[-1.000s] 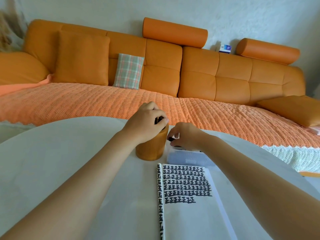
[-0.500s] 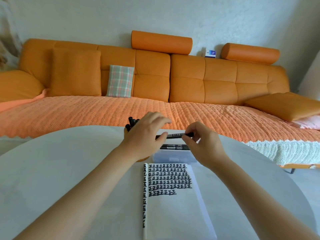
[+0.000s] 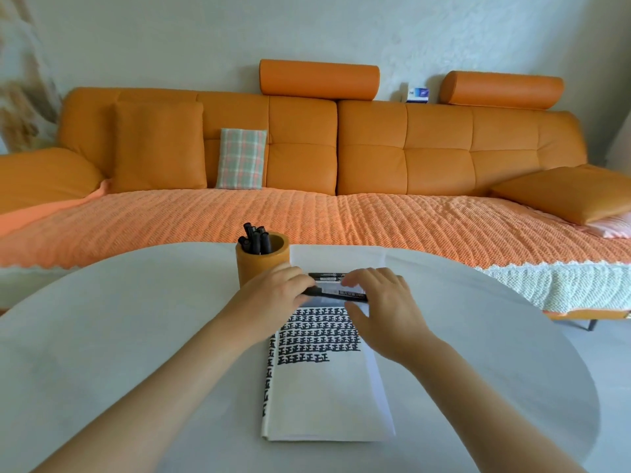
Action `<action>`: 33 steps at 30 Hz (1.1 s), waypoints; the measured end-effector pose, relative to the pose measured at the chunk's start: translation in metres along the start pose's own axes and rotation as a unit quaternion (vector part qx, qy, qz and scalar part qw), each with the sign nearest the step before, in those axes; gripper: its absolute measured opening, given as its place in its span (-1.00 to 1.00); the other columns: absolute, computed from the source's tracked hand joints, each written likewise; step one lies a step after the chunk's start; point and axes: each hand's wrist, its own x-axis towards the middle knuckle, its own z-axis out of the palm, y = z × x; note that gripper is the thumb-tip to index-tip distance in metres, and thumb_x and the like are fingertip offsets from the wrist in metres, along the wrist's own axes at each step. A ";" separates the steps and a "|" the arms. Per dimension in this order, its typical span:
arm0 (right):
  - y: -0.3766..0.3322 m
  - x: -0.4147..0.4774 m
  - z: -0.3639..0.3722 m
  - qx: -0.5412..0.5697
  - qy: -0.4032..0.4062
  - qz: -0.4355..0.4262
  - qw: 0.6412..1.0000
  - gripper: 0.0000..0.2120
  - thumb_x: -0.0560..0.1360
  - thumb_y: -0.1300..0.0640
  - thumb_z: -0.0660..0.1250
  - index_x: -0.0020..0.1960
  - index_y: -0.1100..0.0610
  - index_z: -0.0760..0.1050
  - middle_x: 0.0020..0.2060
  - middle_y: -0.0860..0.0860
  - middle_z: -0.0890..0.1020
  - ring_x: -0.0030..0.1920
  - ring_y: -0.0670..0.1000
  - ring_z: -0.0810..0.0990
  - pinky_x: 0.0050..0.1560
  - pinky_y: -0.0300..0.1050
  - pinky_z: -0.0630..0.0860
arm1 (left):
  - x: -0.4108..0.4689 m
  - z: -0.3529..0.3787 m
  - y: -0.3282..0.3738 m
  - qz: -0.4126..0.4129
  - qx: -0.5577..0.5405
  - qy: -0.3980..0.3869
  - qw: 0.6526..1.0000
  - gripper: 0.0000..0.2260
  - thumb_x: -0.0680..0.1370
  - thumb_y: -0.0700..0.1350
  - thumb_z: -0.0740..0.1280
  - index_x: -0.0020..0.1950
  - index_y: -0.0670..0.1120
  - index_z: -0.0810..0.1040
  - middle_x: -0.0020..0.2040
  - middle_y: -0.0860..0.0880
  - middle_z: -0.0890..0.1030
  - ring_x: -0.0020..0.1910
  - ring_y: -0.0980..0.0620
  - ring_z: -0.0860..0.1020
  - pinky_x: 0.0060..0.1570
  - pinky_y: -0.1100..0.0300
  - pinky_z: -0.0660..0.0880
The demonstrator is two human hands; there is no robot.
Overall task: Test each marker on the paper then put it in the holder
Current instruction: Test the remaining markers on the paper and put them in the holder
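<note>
White table [image 3: 136,336] | left hand [image 3: 273,295] fingers pinch marker [image 3: 329,294] end | right hand [image 3: 386,308] fingers curled over its other end

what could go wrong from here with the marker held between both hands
1. The left hand and right hand each seem to have a grip on one end of the marker. If the cap comes off with a jerk, the left hand could knock the holder close beside it and spill the other markers.
2. The marker hangs over the far part of the paper, which is crowded with marks. A test stroke there may be hard to read.
</note>
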 end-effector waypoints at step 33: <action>-0.011 -0.011 0.008 0.041 -0.182 0.017 0.982 -0.64 0.62 -0.07 0.19 -0.27 0.11 0.31 -0.38 0.00 0.45 -0.31 0.03 0.42 -0.22 0.05 0.43 | -0.052 -0.007 -0.023 -0.065 -0.046 -0.023 0.997 -0.83 0.59 -0.07 0.30 0.08 -0.09 0.63 -0.15 0.11 0.51 -0.09 0.17 0.40 -0.08 0.25 0.41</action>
